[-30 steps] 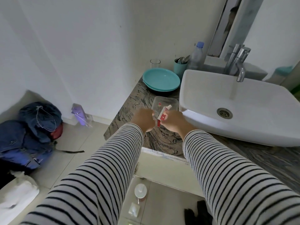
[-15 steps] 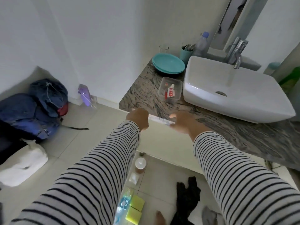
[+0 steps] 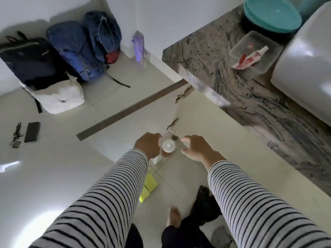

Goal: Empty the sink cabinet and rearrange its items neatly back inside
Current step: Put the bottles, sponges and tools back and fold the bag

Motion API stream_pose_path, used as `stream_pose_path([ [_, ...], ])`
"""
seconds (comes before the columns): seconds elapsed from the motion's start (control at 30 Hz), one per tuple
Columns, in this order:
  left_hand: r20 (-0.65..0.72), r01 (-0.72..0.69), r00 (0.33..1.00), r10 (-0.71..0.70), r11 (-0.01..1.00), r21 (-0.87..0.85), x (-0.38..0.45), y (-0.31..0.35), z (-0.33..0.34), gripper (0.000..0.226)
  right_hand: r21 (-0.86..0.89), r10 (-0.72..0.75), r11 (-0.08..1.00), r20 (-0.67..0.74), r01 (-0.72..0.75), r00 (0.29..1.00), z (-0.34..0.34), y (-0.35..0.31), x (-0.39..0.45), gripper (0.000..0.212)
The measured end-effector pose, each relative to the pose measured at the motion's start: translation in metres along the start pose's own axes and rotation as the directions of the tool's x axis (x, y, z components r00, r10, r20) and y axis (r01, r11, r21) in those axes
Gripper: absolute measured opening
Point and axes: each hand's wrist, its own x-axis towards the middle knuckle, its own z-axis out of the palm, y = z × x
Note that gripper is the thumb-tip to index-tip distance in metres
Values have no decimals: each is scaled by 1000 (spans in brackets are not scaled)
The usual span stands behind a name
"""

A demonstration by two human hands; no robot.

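Far left on the floor lie a dark case and some keys, with my bags stacked against the wall and a purple bottle in the corner, all well clear of where I'm working. My left hand is curled loosely beside the pump bottle on the floor, touching or nearly so; I can't tell whether it has a grip. Just below it the yellow sponges lie in the same row, which I take to be the cabinet's things laid out for sorting. My right hand hovers open on the bottle's other side, fingers spread, holding nothing, ready to steady or lift it. A dark cloth sits by my foot. Up right, the tabletop carries a clear tub with a red-and-white tube kept inside, teal plates behind, and the sink beside it. No writing is legible anywhere.
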Motion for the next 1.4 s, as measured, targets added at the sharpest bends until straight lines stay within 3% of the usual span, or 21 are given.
stream_pose_path([
  [0.27,17,-9,1000,11,996,-83,129,-50,188,69,-33,-27,999,29,28,999,162,106,144,54],
  [0.5,-129,-162,981,146,979,-124,261,-100,292,89,-1,-123,992,-174,125,977,269,160,284,67],
  [0.67,-142,-239,963,227,969,-70,314,-120,332,97,24,-226,969,-301,245,926,313,185,340,79],
  [0.83,-202,-279,945,257,957,-85,340,-126,349,93,58,-341,909,-464,412,817,336,197,363,93],
  [1.03,-241,-279,942,231,942,-185,334,-119,357,79,206,-274,870,-553,448,787,355,195,374,96],
  [1.27,-224,-231,959,173,937,-263,336,-123,359,78,254,-251,838,-605,482,756,362,194,369,96],
  [1.4,-272,-274,941,200,923,-269,321,-121,346,77,271,-269,799,-638,537,722,349,189,353,98],
])
